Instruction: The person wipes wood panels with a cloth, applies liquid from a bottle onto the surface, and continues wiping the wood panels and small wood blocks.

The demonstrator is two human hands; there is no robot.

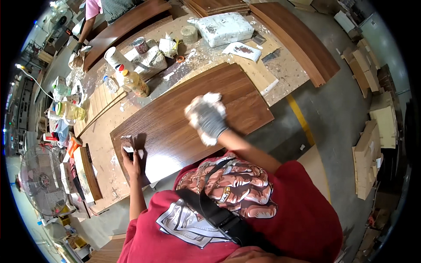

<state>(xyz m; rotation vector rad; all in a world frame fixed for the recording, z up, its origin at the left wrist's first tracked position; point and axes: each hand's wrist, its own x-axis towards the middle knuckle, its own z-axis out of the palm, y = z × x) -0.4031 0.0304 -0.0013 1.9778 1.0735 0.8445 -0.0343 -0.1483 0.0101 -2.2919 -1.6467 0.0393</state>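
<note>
A dark brown wood-grain board (175,116) lies aslant in front of me, its near edge by my body. My right hand (209,120), in a grey glove, presses a white cloth (212,98) onto the board's upper face, right of its middle. The cloth bunches around the hand and hides most of its fingers. At the board's left end my bare left hand (133,164) grips a small brown block (127,142), fingers curled about its lower part. The block's underside is hidden.
Beyond the board stand a yellow-liquid bottle (136,83), a white cup (115,57), a can (140,45) and a white foam block (224,29). A long curved brown panel (294,41) lies at the right. Left is a fan (44,179). Another person's gloved hand (78,47) is far left.
</note>
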